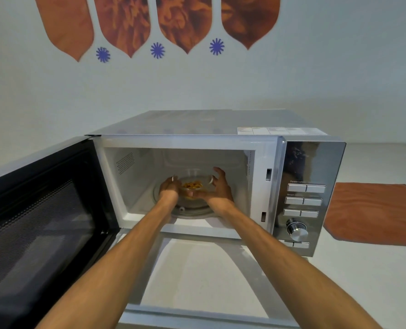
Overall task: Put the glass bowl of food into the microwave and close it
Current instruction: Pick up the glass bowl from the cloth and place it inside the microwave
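The glass bowl (193, 185) with yellow-orange food sits inside the open microwave (185, 129), on the glass turntable (192, 212). Both my arms reach into the cavity. My left hand (170, 189) is curled around the bowl's left side, thumb up by the rim. My right hand (218, 189) is at the bowl's right side with its fingers spread and lifted apart; whether the palm touches the glass is hard to tell. The lower part of the bowl is hidden behind my hands. The microwave door (43, 210) stands swung wide open to the left.
The control panel (304, 201) with buttons and a knob (297, 229) is on the microwave's right front. An orange cloth (375, 214) lies on the white counter to the right. A wall with orange shapes is behind.
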Available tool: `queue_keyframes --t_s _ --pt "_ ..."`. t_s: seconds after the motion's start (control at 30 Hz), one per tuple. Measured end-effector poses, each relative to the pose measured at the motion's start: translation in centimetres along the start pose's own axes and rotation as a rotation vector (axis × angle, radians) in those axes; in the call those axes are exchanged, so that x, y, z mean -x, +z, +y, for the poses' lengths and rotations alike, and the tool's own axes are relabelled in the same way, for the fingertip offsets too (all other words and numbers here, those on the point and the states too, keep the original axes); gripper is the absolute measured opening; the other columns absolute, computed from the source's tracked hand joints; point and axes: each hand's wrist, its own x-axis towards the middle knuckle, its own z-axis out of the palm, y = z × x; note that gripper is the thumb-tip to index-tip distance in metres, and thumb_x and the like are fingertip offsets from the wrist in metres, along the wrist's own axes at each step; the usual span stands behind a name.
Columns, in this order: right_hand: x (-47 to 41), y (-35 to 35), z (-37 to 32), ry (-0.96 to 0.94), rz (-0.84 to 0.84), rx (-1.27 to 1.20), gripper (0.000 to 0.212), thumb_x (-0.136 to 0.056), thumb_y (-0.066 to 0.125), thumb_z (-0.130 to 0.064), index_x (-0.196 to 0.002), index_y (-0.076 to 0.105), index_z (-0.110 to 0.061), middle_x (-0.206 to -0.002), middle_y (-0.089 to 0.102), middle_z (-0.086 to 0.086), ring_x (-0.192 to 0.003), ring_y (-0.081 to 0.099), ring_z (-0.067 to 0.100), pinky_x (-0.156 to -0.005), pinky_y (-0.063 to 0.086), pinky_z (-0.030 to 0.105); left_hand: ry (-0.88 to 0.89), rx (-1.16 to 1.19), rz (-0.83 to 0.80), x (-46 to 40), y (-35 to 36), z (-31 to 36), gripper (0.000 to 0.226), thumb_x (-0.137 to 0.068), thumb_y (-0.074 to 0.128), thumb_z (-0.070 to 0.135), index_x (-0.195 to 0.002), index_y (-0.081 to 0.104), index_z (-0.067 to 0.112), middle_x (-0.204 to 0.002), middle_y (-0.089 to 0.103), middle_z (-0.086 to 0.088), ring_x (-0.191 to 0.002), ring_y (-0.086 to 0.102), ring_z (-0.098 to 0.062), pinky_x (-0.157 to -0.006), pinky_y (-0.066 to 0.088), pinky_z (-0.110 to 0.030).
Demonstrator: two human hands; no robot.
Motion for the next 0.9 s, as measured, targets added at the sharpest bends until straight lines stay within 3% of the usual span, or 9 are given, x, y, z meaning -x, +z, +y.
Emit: queue_keyframes --t_s 0.2,0.33,0.47,0.57,0.67,0.8,0.9 --pt "-0.7 0.3 0.0 -0.021 0.01 0.043 0.105 -0.059 0.092 -0.025 -0.141 0.027 -0.027 -0.137 0.051 0.009 -0.124 0.05 0.027 -0.097 0.043 0.029 -0.005 -0.033 -0.014 -1.2 -0.1 -0.5 0.041 -0.098 0.037 0.033 -0.117 0.062 0.005 -0.121 0.063 -0.021 -0.11 0.059 -0.038 -0.096 0.049 -0.044" --pt "-0.9 0.3 -0.1 -0.02 0.005 0.052 0.106 -0.06 0.092 -0.024 -0.142 0.025 -0.025 -0.136 0.052 0.009 -0.123 0.051 0.027 -0.094 0.042 0.025 0.02 -0.053 -0.023 -1.7 -0.2 -0.7 0.039 -0.098 0.037 0.032 -0.112 0.063 0.006 -0.119 0.064 -0.023 -0.099 0.06 -0.034 -0.093 0.048 -0.044" --pt "-0.9 0.5 -0.6 -0.01 0.001 0.083 0.116 -0.059 0.092 -0.027 -0.148 0.017 -0.025 -0.142 0.047 0.012 -0.127 0.048 0.028 -0.101 0.041 0.03 0.036 -0.115 -0.053 -1.6 -0.3 -0.3 0.037 -0.097 0.036 0.025 -0.113 0.061 0.002 -0.124 0.06 -0.028 -0.087 0.051 -0.027 -0.084 0.045 -0.042" --pt "-0.5 0.7 -1.0 -0.036 0.005 0.134 0.122 -0.059 0.092 -0.032 -0.15 0.011 -0.027 -0.145 0.044 0.011 -0.129 0.047 0.028 -0.104 0.042 0.034 0.083 -0.145 -0.063 -0.9 -0.6 -0.2 0.035 -0.097 0.038 0.027 -0.121 0.056 0.009 -0.131 0.058 -0.018 -0.106 0.055 -0.031 -0.087 0.041 -0.037" --pt "0.5 0.6 -1.1 -0.052 -0.002 0.146 0.119 -0.062 0.09 -0.032 -0.15 0.01 -0.03 -0.149 0.039 0.008 -0.132 0.044 0.027 -0.105 0.041 0.034 0.125 -0.154 -0.054 -0.1 -1.1 -0.7 0.049 -0.098 0.04 0.035 -0.143 0.038 0.018 -0.149 0.042 -0.009 -0.13 0.045 -0.032 -0.102 0.036 -0.038" --pt "2.7 -0.1 -1.7 -0.113 -0.052 0.174 0.106 -0.072 0.082 -0.037 -0.15 0.009 -0.034 -0.149 0.039 0.004 -0.127 0.045 0.019 -0.097 0.039 0.022 0.224 -0.098 0.001 1.7 -2.0 -0.9 0.049 -0.097 0.046 0.03 -0.144 0.037 0.02 -0.148 0.044 -0.008 -0.131 0.044 -0.032 -0.11 0.036 -0.041" --pt "5.2 -0.5 -2.8 -0.163 -0.027 0.248 0.098 -0.076 0.078 -0.039 -0.149 0.014 -0.029 -0.131 0.053 -0.002 -0.11 0.049 0.008 -0.082 0.035 0.005 0.297 -0.148 -0.009 3.8 -3.1 -0.9 0.047 -0.096 0.043 0.027 -0.141 0.039 0.013 -0.144 0.048 -0.013 -0.128 0.047 -0.031 -0.108 0.041 -0.047"
